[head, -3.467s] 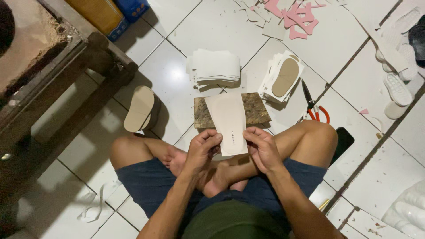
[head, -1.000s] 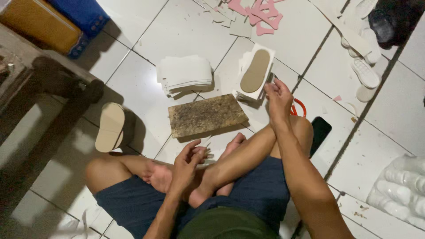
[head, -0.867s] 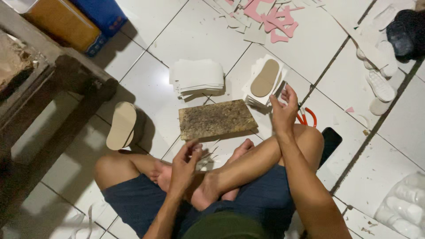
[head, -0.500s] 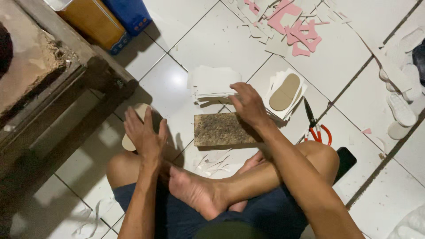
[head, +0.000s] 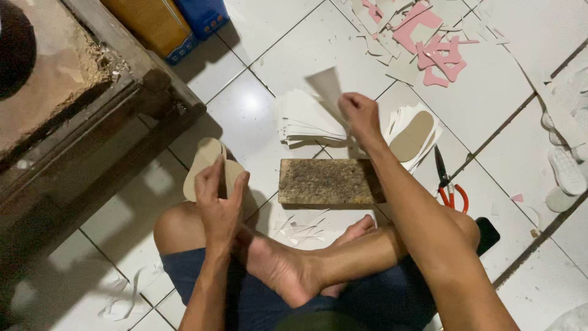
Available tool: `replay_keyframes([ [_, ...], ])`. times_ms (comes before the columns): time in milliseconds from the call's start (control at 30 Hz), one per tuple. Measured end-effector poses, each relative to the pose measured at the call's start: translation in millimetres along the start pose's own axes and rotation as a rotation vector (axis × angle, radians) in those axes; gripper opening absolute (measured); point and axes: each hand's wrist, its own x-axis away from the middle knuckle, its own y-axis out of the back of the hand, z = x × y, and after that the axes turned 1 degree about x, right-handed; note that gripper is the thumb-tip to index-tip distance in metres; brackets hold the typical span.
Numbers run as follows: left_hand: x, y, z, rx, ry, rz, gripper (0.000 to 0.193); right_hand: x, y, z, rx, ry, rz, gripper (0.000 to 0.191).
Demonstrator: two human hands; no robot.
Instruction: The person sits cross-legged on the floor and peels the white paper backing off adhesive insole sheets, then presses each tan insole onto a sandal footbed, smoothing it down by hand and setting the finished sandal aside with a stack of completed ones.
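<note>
Person seated cross-legged on white tile floor (head: 508,116), bare foot (head: 275,270) tucked in front. Left hand (head: 220,205) closed on a tan sole-shaped template (head: 205,165), held just above the knee. Ahead, a worn cutting board (head: 327,181) lies bare, thin white offcuts (head: 300,224) between it and the foot.

Right hand (head: 360,116) reaches past the board — pinching one white sheet (head: 326,92) lifted off the stack of white sheets (head: 306,122).

Step, as judged: fetching fresh material. Next move calls for laying the sheet flat on the board, template over it.

Around: red-handled scissors (head: 447,184) right of the board, a pile of cut soles (head: 413,132) beyond them, pink scraps (head: 429,43) farthest out, wooden bench (head: 92,104) at left. Nothing blocks the board.
</note>
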Motion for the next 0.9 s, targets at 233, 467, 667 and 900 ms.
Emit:
replay_keyframes([
  [233, 24.6, -15.4, 6.8, 0.507, 0.482, 0.175, 0.035, 59.3, 21.1, -29.9, -0.449, 0.156, -0.066, 0.023],
  [467, 41.5, -52.0, 29.6, 0.771, 0.658, 0.214, 0.04, 162.4, -2.1, -79.2, 0.522, 0.863, 0.055, 0.021],
  [667, 54.8, -84.8, 37.5, 0.916, 0.807, 0.307, 0.024, 201.0, -17.1, -129.4, -0.063, 0.194, 0.214, 0.023],
  [900, 40.6, -102.9, 31.3, 0.43, 0.58, 0.515, 0.027, 158.8, 5.0, -150.6, -0.524, -0.074, -0.131, 0.04],
])
